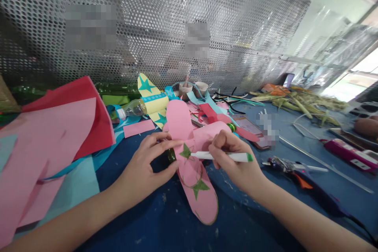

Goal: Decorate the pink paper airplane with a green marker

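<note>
A pink paper airplane (195,177) built on a green bottle lies on the blue table (165,220), its wing bearing green stars. My left hand (147,165) curls around the plane's body from the left and steadies it. My right hand (233,161) grips a white marker with a green cap (227,156), its tip touching the wing near the upper star.
A yellow bottle plane with teal stars (150,104) sits behind. Pink, red and teal paper sheets (59,126) cover the left. A glue gun (298,171), a phone (249,126), a pink box (348,153), paper scraps and dried stalks (298,104) lie right. A perforated metal screen (177,27) stands behind.
</note>
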The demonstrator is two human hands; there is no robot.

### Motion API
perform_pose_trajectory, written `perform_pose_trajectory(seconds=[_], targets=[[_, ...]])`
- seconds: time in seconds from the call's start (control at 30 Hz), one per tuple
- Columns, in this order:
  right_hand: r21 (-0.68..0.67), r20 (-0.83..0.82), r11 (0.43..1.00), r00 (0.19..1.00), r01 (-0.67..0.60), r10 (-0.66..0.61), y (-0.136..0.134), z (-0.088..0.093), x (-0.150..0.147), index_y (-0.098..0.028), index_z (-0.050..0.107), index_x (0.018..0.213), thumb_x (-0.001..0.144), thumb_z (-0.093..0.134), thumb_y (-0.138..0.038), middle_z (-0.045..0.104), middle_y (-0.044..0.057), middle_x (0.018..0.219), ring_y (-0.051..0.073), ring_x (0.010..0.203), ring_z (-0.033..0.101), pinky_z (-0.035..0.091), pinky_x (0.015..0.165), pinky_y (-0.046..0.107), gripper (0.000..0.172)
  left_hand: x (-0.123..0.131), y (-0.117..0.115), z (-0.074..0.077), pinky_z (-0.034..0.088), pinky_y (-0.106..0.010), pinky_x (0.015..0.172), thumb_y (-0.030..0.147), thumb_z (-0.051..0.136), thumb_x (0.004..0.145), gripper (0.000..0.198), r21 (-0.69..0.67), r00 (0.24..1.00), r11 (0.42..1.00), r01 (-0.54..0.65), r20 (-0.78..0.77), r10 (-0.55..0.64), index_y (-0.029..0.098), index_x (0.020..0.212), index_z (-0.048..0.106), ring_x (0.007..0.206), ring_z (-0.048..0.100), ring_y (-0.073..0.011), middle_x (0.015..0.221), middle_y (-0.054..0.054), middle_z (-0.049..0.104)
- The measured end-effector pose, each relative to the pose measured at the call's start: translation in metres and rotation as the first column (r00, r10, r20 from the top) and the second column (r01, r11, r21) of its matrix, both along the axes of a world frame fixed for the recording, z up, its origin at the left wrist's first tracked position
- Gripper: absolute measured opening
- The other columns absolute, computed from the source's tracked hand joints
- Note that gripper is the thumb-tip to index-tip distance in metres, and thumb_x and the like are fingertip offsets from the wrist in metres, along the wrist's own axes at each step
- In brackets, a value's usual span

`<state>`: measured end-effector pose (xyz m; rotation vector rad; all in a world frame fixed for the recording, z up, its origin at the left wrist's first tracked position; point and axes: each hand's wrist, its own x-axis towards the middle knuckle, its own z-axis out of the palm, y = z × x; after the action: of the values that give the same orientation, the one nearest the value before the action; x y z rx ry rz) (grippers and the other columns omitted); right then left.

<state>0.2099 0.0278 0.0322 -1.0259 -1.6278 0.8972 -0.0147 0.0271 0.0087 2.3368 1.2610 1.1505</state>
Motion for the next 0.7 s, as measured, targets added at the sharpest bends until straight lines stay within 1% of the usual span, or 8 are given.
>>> perform_pose_trajectory(seconds=[0.13, 0.33, 0.5, 0.7], targets=[[0.011, 0.004, 1.0, 1.0, -0.013, 0.013, -0.0007, 0.0008, -0.0004, -0.026, 0.04, 0.064, 0.08, 0.056, -0.024, 0.045, -0.008, 0.052, 0.01, 0.042, 0.041, 0.032, 0.043, 0.025, 0.022, -0.0005, 0.0006, -0.0014, 0.049, -0.044, 0.105, 0.027, 0.059, 0.088, 0.029, -0.011, 1.0, 1.0, -0.001, 0.003, 0.001, 0.03, 0.115, 0.069, 0.116, 0.06, -0.0239, 0.117, -0.005, 0.059], [0.01, -0.007, 1.0, 1.0, 0.005, -0.005, 0.0003, -0.0009, 0.0004, -0.026, 0.039, 0.065, 0.08, 0.056, -0.022, 0.046, -0.008, 0.052, 0.01, 0.041, 0.041, 0.033, 0.043, 0.024, 0.022, -0.0016, 0.0006, -0.0013, 0.048, -0.042, 0.106, 0.026, 0.058, 0.088, 0.031, -0.02, 1.0, 1.0, 0.007, 0.0, -0.007, 0.032, 0.117, 0.068, 0.116, 0.06, -0.0224, 0.117, -0.004, 0.059], [0.016, -0.017, 1.0, 1.0, 0.018, -0.018, 0.0008, 0.0, 0.0003, -0.026, 0.038, 0.064, 0.079, 0.056, -0.023, 0.042, -0.009, 0.052, 0.009, 0.041, 0.041, 0.033, 0.042, 0.024, 0.023, -0.0014, 0.0007, -0.0012, 0.049, -0.042, 0.105, 0.027, 0.058, 0.088, 0.032, -0.024, 1.0, 1.0, 0.003, -0.022, -0.003, 0.033, 0.118, 0.067, 0.116, 0.06, -0.0231, 0.119, -0.004, 0.06], [0.028, -0.008, 1.0, 1.0, -0.009, 0.01, 0.0006, 0.0019, 0.0, -0.026, 0.04, 0.064, 0.078, 0.055, -0.021, 0.045, -0.008, 0.053, 0.009, 0.041, 0.041, 0.032, 0.042, 0.024, 0.021, -0.0011, 0.0017, -0.0068, 0.049, -0.042, 0.106, 0.028, 0.06, 0.088, 0.031, 0.018, 1.0, 1.0, -0.008, 0.023, 0.008, 0.034, 0.117, 0.068, 0.116, 0.061, -0.0227, 0.119, -0.003, 0.06]])
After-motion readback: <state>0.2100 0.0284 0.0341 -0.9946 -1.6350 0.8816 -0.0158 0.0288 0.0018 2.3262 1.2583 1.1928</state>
